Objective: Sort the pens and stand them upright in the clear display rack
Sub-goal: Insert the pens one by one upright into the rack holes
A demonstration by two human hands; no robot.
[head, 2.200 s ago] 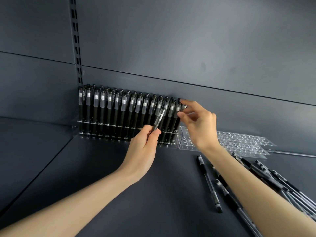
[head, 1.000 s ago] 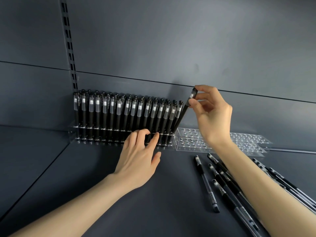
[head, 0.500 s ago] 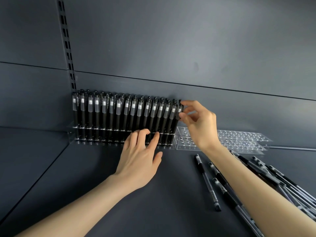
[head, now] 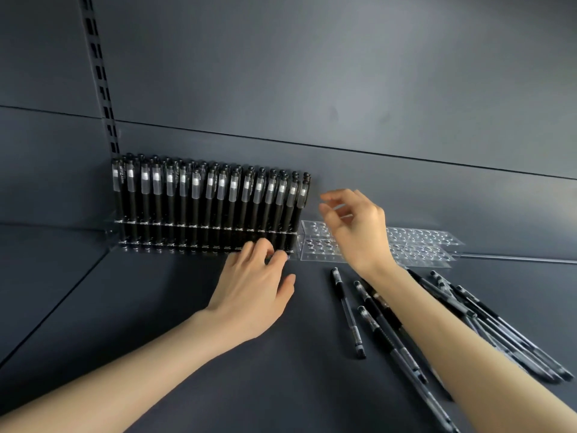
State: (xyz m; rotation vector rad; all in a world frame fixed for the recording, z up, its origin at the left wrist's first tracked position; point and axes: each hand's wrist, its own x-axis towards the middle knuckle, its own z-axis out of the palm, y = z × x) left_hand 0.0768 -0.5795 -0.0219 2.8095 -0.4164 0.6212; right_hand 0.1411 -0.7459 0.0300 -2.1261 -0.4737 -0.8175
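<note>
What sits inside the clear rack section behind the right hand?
Only empty round holes show in the clear rack section; no pen stands in its visible parts. The right hand covers its middle, so those holes cannot be checked.

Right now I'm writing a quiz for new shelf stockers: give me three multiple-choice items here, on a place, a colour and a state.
1. Where do the loose pens lie?
A. flat on the shelf
B. upright in a cup
C. hanging on the wall

2. What colour are the barrels of the standing pens?
A. red
B. black
C. white

3. The right hand is:
A. gripping a pen
B. pressed flat on the shelf
C. holding nothing

Answers: 1 A, they lie flat on its dark surface; 2 B, the upright barrels look black; 3 C, its loosely curled fingers are empty.
</note>
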